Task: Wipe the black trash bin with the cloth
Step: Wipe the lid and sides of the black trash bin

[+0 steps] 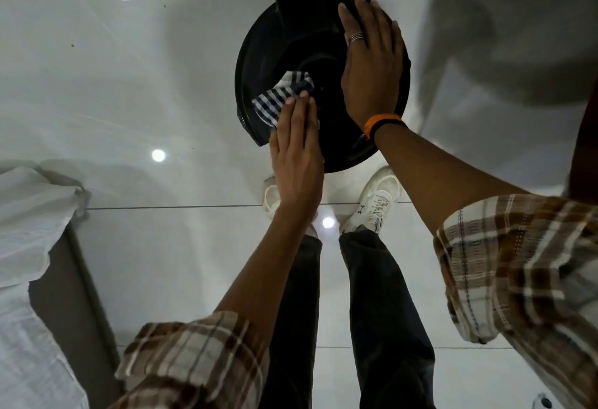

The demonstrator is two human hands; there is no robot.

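A round black trash bin (275, 43) with a lid stands on the glossy white floor, seen from straight above. My left hand (296, 150) lies flat on the lid's near left part and presses a blue-and-white striped cloth (281, 93) against it, with the cloth sticking out beyond the fingertips. My right hand (372, 62) rests flat on the right side of the lid, fingers stretched and together, with a ring on one finger and an orange-and-black band at the wrist. It holds nothing.
My feet in white sneakers (372, 205) stand just in front of the bin. A bed or sofa with white covers (29, 230) fills the left edge. A dark wooden piece (585, 156) shows at the right edge. White floor tiles (161, 263) surround the bin.
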